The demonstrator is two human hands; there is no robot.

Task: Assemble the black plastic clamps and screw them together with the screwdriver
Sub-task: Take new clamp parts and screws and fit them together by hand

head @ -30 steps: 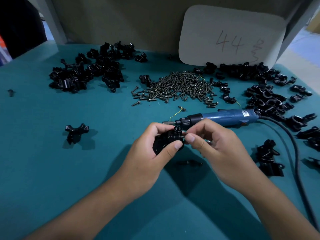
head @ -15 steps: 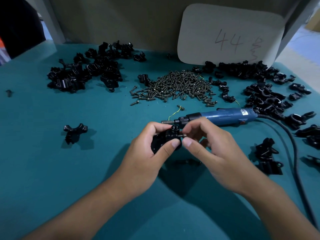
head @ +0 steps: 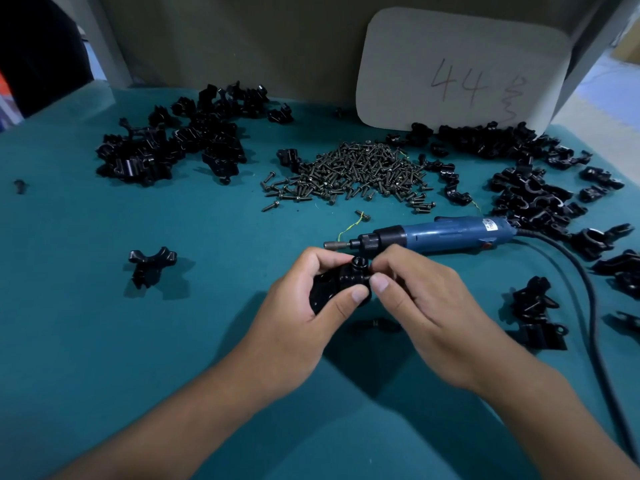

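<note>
Teal cloth covers our table, backed by a grey-brown wall and a pale card marked 44. Above it our left hand grips the black plastic clamp; our right hand pinches its end, near the blue electric screwdriver and the heap of dark screws
</note>
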